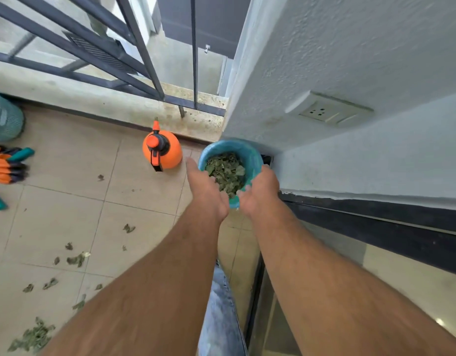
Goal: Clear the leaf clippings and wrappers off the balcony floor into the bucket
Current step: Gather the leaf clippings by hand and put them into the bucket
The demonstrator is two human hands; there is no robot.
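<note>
The bucket (229, 146) of leaves (227, 170) sits between the hands. The left hand (206, 188) lies straight-fingered along its rim, and the right hand (260, 191) curls at the near rim (whether it grips, I cannot tell).

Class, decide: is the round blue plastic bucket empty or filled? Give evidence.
Partly filled: green leaf clippings cover the inside of the bucket, below its rim.

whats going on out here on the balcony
A person has both hands at the bucket, which is packed with leaves. The left hand reaches open over the near rim. The right hand is at the right rim, and whether it grips is unclear. Clippings are scattered on the floor. A sprayer stands beside the bucket.
</note>
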